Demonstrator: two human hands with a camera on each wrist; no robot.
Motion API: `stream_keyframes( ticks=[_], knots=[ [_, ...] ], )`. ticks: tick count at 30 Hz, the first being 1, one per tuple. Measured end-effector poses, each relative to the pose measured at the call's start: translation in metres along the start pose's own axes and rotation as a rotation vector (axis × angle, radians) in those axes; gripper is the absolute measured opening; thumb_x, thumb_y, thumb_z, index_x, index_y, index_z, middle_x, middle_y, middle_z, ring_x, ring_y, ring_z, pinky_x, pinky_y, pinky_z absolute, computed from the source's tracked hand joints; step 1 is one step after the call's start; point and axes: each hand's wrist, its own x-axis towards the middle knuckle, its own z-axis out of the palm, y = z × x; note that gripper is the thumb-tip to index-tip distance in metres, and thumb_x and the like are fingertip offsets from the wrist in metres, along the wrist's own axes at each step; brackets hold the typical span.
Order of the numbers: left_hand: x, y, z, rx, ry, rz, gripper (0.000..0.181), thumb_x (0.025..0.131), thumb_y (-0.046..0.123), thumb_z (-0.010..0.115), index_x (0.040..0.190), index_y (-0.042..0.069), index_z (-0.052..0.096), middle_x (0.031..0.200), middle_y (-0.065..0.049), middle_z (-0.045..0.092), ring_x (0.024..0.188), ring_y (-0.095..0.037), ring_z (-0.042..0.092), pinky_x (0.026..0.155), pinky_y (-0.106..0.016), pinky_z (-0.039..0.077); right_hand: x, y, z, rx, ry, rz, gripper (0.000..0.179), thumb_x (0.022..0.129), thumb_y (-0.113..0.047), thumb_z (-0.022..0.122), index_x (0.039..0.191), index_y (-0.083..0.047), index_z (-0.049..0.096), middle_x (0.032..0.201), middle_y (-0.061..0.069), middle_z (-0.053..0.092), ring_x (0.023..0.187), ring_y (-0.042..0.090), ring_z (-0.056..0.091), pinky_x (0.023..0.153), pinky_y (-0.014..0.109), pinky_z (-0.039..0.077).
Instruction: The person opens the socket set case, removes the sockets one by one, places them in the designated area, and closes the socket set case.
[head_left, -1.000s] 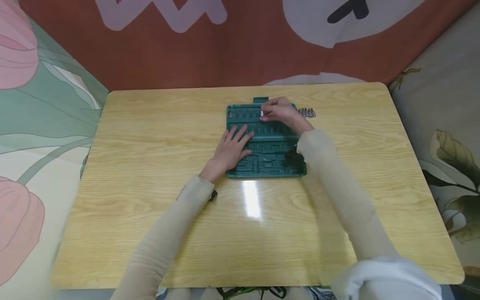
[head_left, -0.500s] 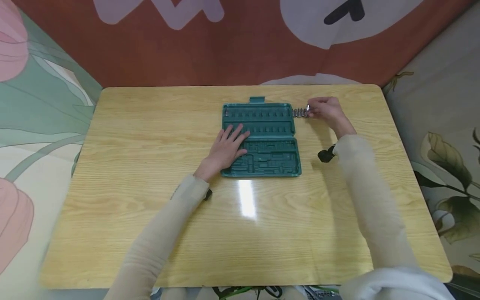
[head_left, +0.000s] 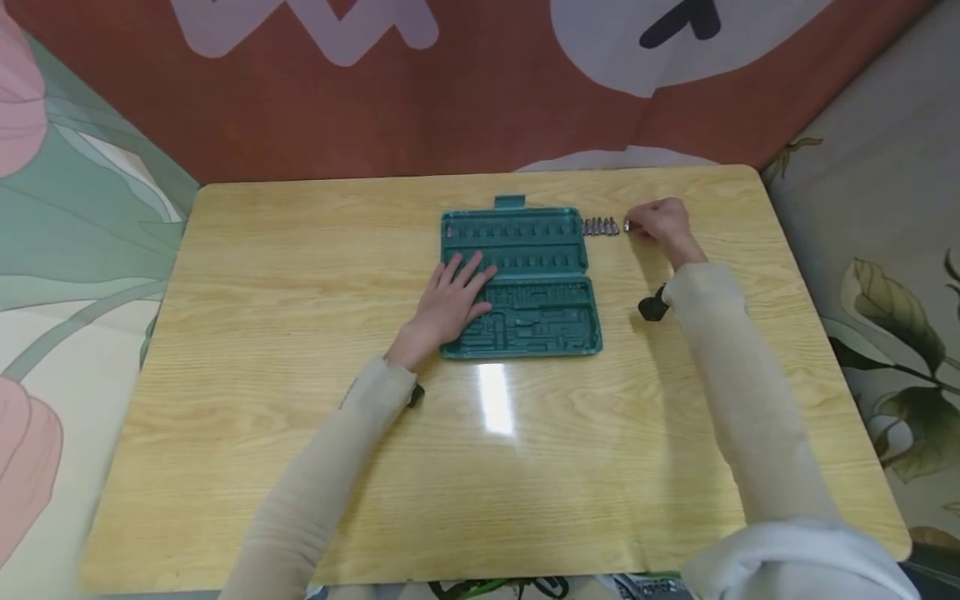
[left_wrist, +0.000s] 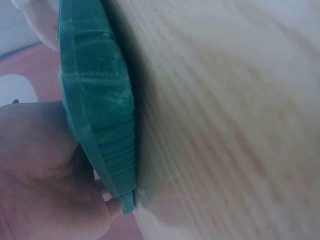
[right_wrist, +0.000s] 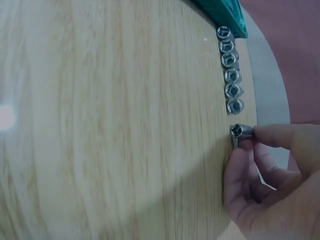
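Observation:
A green plastic socket case lies unfolded on the table, with moulded slots in both halves. My left hand rests on the case's left side, fingers spread. Just right of the upper half, several small metal sockets form a row, their open ends facing the right wrist camera. Past the right end of that row, my right hand pinches one socket between thumb and fingers, a small gap from its neighbour. A small shiny piece sits in the upper left slot of the case.
The wooden table stretches wide around the case, its back edge close behind the case's latch tab. A dark wrist camera hangs beneath the right sleeve. Printed fabric covers the wall behind.
My right hand has gone from above the case, a socket in its fingers, to the row's right end, where it has lowered the socket. My left hand stays on the case.

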Motion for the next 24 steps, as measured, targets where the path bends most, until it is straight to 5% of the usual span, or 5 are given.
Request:
stream_keyframes(
  ticks=[6,14,24],
  knots=[
    [0.001,-0.003,0.003,0.005,-0.003,-0.003,0.059,0.103,0.042,0.04,0.155,0.02,0.022,0.161,-0.008,0.01,0.146,-0.034,0.005,0.115,-0.05,0.005,0.0,-0.002,0.009,-0.041,0.052,-0.003,0.034,0.09,-0.015,0.065,0.116,0.007,0.066,0.073,-0.005,0.064,0.061,0.007,0.061,0.059,0.022,0.053],
    [0.002,-0.002,0.003,-0.001,-0.019,-0.014,0.06,0.103,0.043,0.039,0.156,0.022,0.02,0.162,-0.007,0.006,0.146,-0.033,0.002,0.116,-0.048,0.002,-0.007,-0.002,0.018,-0.212,0.12,-0.057,0.036,0.091,-0.022,0.064,0.115,0.005,0.067,0.093,0.004,0.065,0.067,0.009,0.055,0.061,0.023,0.046],
    [0.002,-0.002,0.001,-0.007,-0.032,-0.019,0.06,0.103,0.042,0.039,0.156,0.022,0.02,0.162,-0.007,0.006,0.146,-0.033,0.002,0.116,-0.048,0.001,-0.004,0.007,0.016,-0.259,0.171,-0.106,0.042,0.091,-0.029,0.06,0.115,0.005,0.068,0.074,-0.007,0.06,0.06,0.003,0.052,0.054,0.018,0.042]
  ],
)
